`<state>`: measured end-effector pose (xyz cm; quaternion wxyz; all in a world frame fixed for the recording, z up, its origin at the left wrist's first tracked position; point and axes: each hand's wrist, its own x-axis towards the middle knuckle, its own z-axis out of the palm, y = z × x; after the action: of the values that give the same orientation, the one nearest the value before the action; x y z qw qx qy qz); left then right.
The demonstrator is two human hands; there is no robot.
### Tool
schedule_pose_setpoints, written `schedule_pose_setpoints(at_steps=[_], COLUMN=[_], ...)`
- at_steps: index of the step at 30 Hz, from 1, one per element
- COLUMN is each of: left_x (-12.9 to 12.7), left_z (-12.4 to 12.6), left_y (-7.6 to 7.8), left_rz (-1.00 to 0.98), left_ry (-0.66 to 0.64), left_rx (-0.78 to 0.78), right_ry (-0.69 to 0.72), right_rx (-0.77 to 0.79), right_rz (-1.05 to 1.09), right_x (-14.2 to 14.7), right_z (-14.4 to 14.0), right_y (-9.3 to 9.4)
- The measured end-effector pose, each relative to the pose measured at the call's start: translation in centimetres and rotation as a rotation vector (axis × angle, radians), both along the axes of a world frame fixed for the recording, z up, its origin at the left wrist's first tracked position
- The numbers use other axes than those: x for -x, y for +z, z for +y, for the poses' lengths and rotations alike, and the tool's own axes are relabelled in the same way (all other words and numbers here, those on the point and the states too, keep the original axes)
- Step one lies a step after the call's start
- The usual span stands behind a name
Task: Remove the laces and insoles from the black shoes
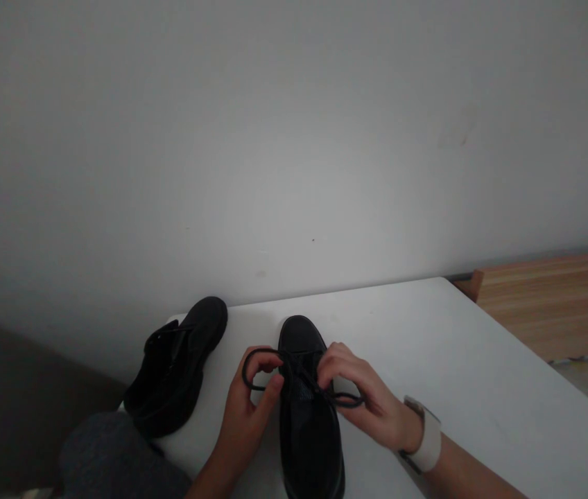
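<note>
A black shoe (308, 423) lies on the white table (444, 360), toe pointing away from me. My left hand (245, 412) pinches a loop of its black lace (255, 371) on the shoe's left side. My right hand (364, 398), with a white watch on the wrist, pinches the other lace loop on the right side. The two loops cross over the shoe's tongue. A second black shoe (179, 367) lies to the left, near the table's left edge, untouched.
A plain white wall rises right behind the table. A wooden surface (554, 305) lies beyond the table's right corner. My dark-clothed knee (111, 461) shows at the lower left, below the table edge.
</note>
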<state>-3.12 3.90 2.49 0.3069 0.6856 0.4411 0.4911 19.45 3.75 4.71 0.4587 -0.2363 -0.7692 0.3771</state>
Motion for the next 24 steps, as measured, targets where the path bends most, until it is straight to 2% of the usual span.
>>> schedule_pose_setpoints(at_steps=[5,8,10,15,17,19,24], left_x=[0.1,0.5,0.8,1.1,1.1,0.9,0.3], left_z=[0.0,0.0,0.0,0.4,0.5,0.5,-0.1], left_y=[0.0,-0.5,-0.8,-1.7,-2.0,-2.1,-1.6], left_rz=[0.017,-0.038,-0.094,-0.22,-0.238,-0.189,0.031], left_ry=[-0.002,0.032,0.076,0.262,0.301,0.275,0.077], left_rx=[-0.01,0.002,0.005,-0.06,-0.117,-0.156,-0.121], right_ry=[0.084,0.052,-0.046,-0.436,-0.503,-0.499,-0.472], right_rx=[0.029,0.033,0.023,0.112,0.133,0.135,0.162], right_rz=[-0.01,0.049,0.078,0.046,0.014,-0.01,-0.031], right_x=[-0.1,-0.1,0.0,0.7,0.9,1.0,0.9], right_z=[0.0,0.0,-0.1,0.4,0.9,1.4,1.7], right_y=[0.2,0.0,-0.3,-1.5,-2.3,-3.0,-3.3])
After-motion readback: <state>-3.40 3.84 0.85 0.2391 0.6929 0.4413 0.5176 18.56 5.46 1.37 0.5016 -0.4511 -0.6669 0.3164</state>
